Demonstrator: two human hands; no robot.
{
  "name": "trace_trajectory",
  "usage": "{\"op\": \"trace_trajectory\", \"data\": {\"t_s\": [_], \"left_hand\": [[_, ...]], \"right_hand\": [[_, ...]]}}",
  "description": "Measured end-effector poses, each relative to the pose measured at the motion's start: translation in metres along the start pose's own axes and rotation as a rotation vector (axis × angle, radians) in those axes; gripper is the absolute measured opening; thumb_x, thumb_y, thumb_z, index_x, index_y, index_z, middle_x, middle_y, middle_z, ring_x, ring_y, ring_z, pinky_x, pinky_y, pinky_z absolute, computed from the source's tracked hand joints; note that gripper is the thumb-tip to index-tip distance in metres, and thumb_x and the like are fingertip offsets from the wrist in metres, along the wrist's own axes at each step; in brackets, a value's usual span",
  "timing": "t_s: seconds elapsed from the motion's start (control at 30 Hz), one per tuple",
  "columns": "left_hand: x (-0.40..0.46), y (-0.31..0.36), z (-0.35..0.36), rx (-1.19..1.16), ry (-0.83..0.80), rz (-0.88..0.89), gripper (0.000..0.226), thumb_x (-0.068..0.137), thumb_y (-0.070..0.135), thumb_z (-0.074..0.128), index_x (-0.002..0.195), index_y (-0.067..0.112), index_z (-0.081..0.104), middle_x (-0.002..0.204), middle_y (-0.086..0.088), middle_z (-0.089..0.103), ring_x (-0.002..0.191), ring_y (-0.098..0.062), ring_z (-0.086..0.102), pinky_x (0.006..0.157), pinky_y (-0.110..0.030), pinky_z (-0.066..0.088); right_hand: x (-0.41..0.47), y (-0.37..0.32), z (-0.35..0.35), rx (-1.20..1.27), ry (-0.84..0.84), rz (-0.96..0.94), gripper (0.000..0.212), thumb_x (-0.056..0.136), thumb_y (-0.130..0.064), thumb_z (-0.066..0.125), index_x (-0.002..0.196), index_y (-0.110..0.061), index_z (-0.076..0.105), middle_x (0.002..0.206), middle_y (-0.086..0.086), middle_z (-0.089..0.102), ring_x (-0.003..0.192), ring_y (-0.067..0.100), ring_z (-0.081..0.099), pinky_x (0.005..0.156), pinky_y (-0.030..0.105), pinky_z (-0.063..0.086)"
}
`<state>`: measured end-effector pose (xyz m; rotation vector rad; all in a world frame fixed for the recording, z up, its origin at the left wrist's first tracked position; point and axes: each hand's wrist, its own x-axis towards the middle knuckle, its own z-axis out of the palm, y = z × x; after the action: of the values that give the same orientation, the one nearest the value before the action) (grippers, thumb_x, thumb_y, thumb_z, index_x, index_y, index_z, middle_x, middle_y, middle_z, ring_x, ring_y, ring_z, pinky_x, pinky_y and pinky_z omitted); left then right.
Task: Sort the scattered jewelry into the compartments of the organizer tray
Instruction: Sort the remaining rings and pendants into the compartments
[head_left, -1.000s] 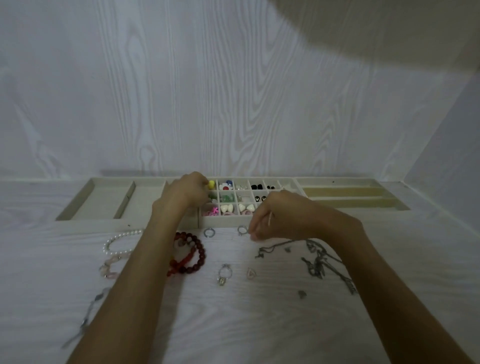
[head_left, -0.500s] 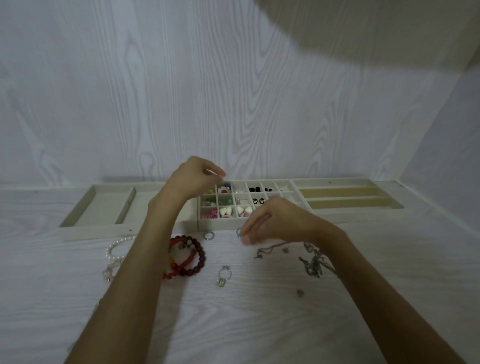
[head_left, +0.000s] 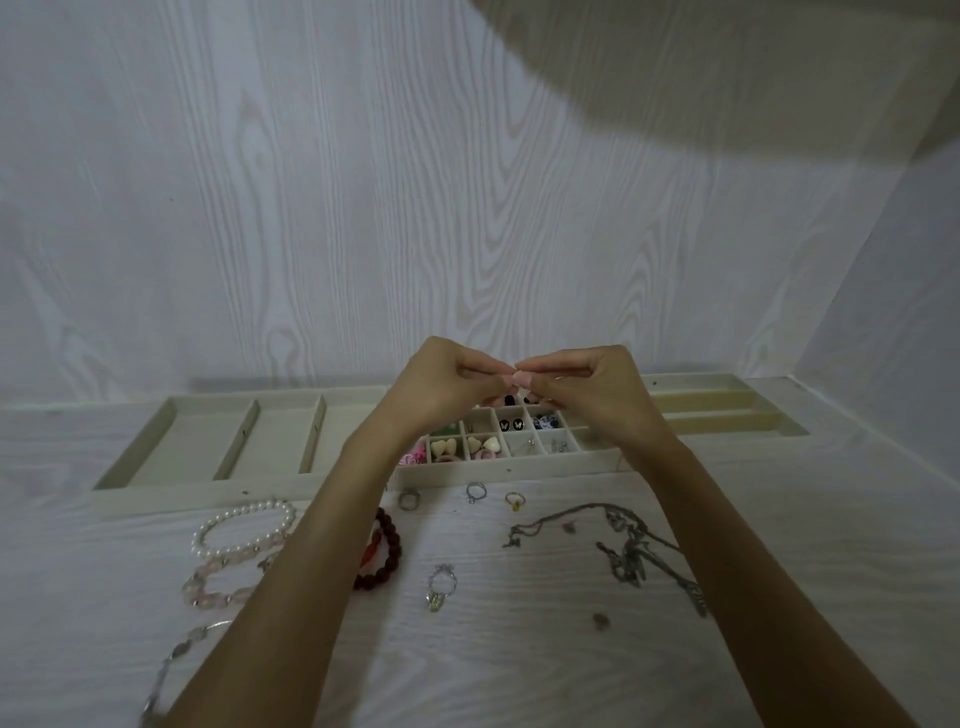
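Up at mid-frame, the left hand (head_left: 447, 387) and right hand (head_left: 592, 387) meet fingertip to fingertip, apparently pinching something too small to make out. Behind and below them sits the organizer tray (head_left: 208, 447). Lower down on the table (head_left: 519, 649) lie a pearl bracelet (head_left: 244, 527), rings (head_left: 475, 491) and tangled chains (head_left: 623, 551).

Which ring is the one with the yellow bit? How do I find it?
Start at the organizer tray by the wall and look just in front of its near edge, where three rings lie in a row on the table. The ring with the yellow stone is the rightmost; the other two look plain silver.
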<state>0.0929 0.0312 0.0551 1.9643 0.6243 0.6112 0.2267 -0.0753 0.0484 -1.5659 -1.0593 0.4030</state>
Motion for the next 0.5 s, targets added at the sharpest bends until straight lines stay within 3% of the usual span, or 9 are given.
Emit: {"op": "trace_trajectory", "data": {"t_s": [0.1,0.17,0.23,0.37,0.5], "left_hand": [[0.005,-0.006,0.005,0.041,0.019,0.047,0.012,0.082,0.023,0.072,0.093,0.022,0.075,0.081,0.003,0.074,0.076,0.0,0.068,0.081,-0.024,0.054],[0.008,-0.007,0.009,0.061,0.01,0.087,0.011,0.082,0.025,0.071,0.092,0.024,0.076,0.086,0.004,0.075,0.085,-0.005,0.069,0.09,-0.036,0.053],[0.011,-0.006,0.012,0.053,0.004,0.131,0.011,0.083,0.025,0.071,0.092,0.023,0.076,0.087,0.005,0.075,0.087,-0.006,0.069,0.091,-0.038,0.053],[0.015,-0.005,0.014,0.01,-0.051,0.18,0.014,0.085,0.018,0.069,0.098,0.018,0.075,0.09,0.004,0.075,0.089,-0.006,0.069,0.092,-0.035,0.053],[0.021,-0.007,0.015,0.079,0.009,0.21,0.011,0.084,0.026,0.069,0.093,0.026,0.075,0.087,0.01,0.074,0.087,-0.003,0.068,0.089,-0.038,0.054]], "right_hand": [[0.002,-0.001,-0.005,-0.097,0.005,-0.018,0.019,0.075,-0.015,0.078,0.093,-0.011,0.075,0.081,0.003,0.074,0.069,0.007,0.07,0.062,0.014,0.052],[0.004,0.0,-0.009,-0.217,0.033,-0.053,0.015,0.074,-0.02,0.079,0.088,-0.017,0.076,0.08,-0.002,0.074,0.072,0.004,0.07,0.071,0.019,0.055],[0.005,-0.001,-0.014,-0.344,0.067,-0.116,0.009,0.073,-0.026,0.079,0.081,-0.028,0.075,0.077,-0.009,0.073,0.074,0.003,0.069,0.079,0.026,0.056],[0.003,-0.007,-0.02,-0.586,0.121,-0.199,0.01,0.073,-0.038,0.076,0.081,-0.032,0.076,0.074,-0.012,0.071,0.072,0.003,0.064,0.072,0.033,0.055],[0.007,-0.006,-0.02,-0.541,0.135,-0.176,0.008,0.074,-0.035,0.077,0.081,-0.03,0.076,0.071,-0.011,0.071,0.07,0.003,0.067,0.074,0.035,0.058]]}}
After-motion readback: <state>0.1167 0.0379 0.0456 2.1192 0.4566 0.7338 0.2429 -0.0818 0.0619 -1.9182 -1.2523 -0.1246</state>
